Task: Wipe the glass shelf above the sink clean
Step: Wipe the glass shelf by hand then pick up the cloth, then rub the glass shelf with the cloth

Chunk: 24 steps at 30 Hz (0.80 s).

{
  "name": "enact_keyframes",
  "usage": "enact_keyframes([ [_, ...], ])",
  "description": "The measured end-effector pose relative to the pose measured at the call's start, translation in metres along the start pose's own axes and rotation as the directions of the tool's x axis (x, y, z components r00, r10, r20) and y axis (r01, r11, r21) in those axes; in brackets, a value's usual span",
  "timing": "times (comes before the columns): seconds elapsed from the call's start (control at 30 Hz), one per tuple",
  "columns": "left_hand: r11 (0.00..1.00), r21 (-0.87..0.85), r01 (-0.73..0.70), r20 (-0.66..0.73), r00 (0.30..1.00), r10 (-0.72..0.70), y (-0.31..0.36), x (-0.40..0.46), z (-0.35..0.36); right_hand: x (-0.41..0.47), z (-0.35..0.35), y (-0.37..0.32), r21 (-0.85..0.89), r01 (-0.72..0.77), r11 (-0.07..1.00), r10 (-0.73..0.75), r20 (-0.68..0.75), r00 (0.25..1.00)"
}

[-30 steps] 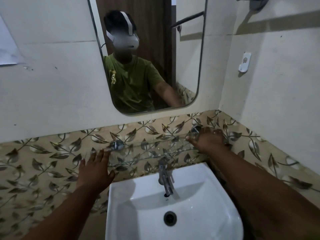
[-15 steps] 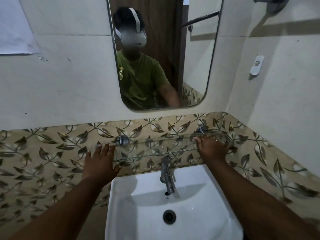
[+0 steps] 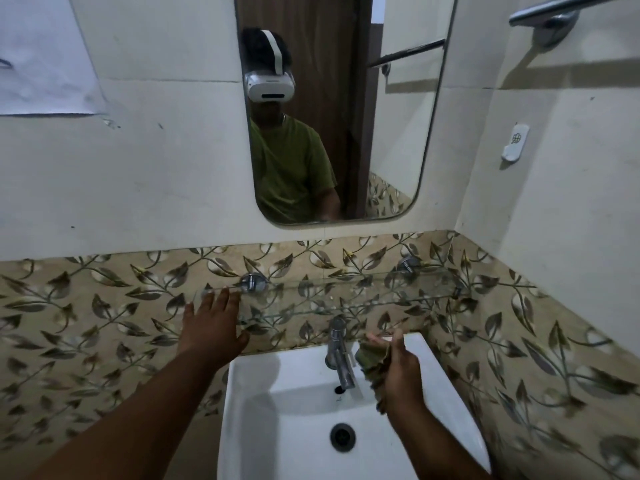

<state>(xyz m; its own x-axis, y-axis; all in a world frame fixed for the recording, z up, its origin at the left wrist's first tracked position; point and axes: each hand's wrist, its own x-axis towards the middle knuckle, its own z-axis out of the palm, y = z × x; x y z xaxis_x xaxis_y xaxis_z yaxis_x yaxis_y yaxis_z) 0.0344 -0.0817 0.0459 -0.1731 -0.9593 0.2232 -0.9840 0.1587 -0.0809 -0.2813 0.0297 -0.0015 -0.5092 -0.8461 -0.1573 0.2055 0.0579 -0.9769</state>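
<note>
Above the white sink (image 3: 408, 441), the glass shelf (image 3: 346, 296) runs along the leaf-patterned tiles on two metal brackets. From the head view, the left hand (image 3: 213, 327) lies spread, fingertips on the shelf's left end, while the right hand (image 3: 398, 368) grips a bunched greenish cloth (image 3: 372, 358) beside the tap (image 3: 339, 355), below the shelf. Wiping well likely means steadying the glass and sweeping end to end, including edges.

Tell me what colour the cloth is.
Olive green cloth, bunched in the right hand, seen in the head view.
</note>
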Motion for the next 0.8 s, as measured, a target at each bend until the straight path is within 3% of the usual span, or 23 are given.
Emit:
enact_keyframes([
  [0.03, 1.000, -0.001, 0.004, 0.016, 1.000, -0.004, 0.000, 0.000, -0.001, -0.005, 0.004, 0.011, 0.177, -0.164, 0.970, 0.158, 0.049, 0.986],
  [0.1, 1.000, -0.007, 0.009, 0.059, 0.998, -0.009, 0.001, -0.001, -0.004, -0.018, 0.016, 0.023, 0.522, -0.446, 0.727, 0.382, 0.232, 0.894],
  [0.17, 0.999, -0.050, 0.018, 0.095, 0.995, -0.013, 0.001, -0.001, -0.010, -0.024, 0.030, 0.033, 0.647, -0.550, 0.528, 0.477, 0.310, 0.822],
  [0.23, 0.997, -0.078, 0.014, 0.108, 0.994, -0.006, 0.000, 0.000, -0.015, -0.032, 0.048, 0.037, 0.672, -0.591, 0.446, 0.527, 0.337, 0.781],
  [0.4, 0.993, -0.117, 0.023, 0.138, 0.990, -0.006, 0.004, -0.001, -0.020, -0.045, 0.111, 0.031, 0.633, -0.637, 0.440, 0.536, 0.384, 0.752],
  [0.63, 0.985, -0.173, 0.023, 0.170, 0.985, 0.007, 0.000, -0.007, -0.031, -0.071, 0.198, 0.020, 0.688, -0.655, 0.313, 0.419, 0.519, 0.745],
  [0.8, 0.984, -0.180, 0.003, 0.158, 0.987, 0.026, -0.001, -0.008, -0.031, -0.069, 0.237, 0.019, 0.654, -0.669, 0.354, 0.477, 0.488, 0.731],
])
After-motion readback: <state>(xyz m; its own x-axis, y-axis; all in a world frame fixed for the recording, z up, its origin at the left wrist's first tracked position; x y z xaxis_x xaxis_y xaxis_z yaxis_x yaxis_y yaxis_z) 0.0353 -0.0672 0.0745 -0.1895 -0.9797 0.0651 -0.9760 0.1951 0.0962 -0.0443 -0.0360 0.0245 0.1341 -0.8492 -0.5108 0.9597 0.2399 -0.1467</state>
